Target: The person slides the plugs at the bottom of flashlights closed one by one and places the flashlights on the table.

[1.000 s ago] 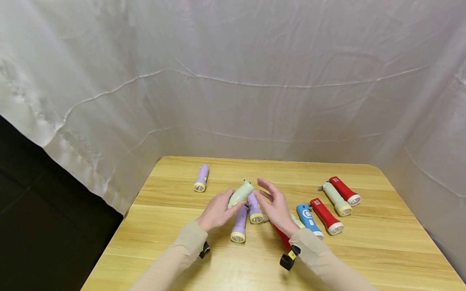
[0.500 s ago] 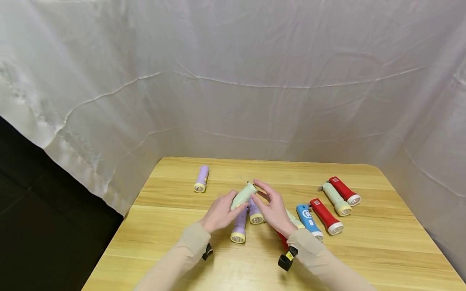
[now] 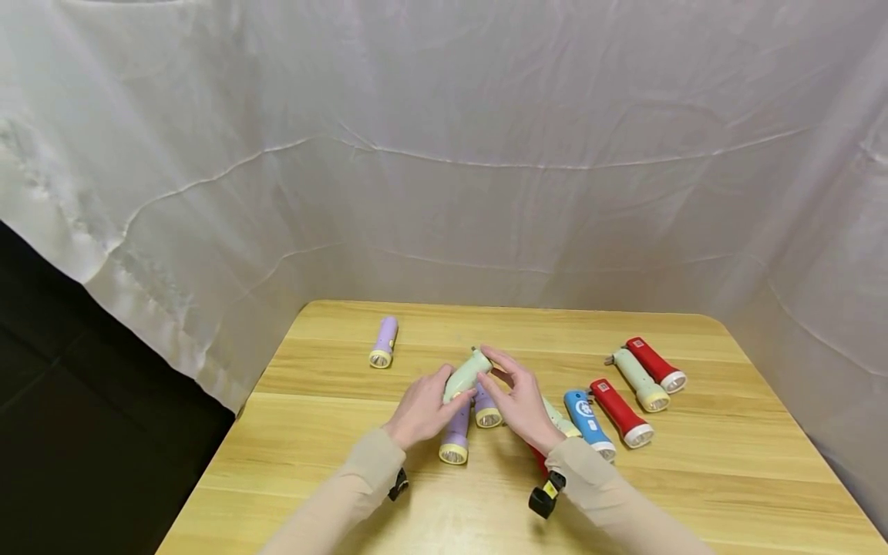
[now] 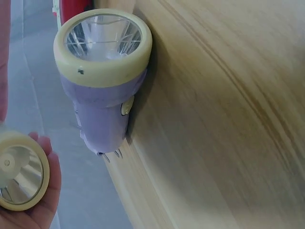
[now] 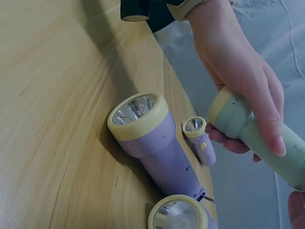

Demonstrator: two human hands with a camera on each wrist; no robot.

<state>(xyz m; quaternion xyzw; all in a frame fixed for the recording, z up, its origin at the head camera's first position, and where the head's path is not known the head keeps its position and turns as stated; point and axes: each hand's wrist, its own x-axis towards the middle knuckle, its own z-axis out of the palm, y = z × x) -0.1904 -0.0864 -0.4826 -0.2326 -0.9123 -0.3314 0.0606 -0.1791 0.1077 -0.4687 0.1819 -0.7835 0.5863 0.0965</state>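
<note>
A pale green flashlight (image 3: 466, 375) with a cream head is held above the table, its metal prongs pointing away. My left hand (image 3: 422, 408) grips its head end; in the right wrist view the thumb lies along the green body (image 5: 274, 143). The thumb and fingers of my right hand (image 3: 522, 401) pinch around the tail end, near the prongs. Beneath the hands lie two purple flashlights, one nearer (image 3: 458, 428) and one partly covered (image 3: 488, 408), both with cream heads. The left wrist view shows a purple flashlight (image 4: 102, 114) close up.
A purple flashlight (image 3: 385, 341) lies at the back left. Beside my right wrist are a red flashlight (image 3: 539, 460), mostly hidden, and a green one (image 3: 560, 421). Further right lie a blue flashlight (image 3: 588, 422), red ones (image 3: 620, 411) (image 3: 655, 362) and another green one (image 3: 640, 378).
The green flashlight in my left hand has shifted slightly right. My right hand, earlier apart from it, has closed in on its tail end. The flashlights on the table stay put.
</note>
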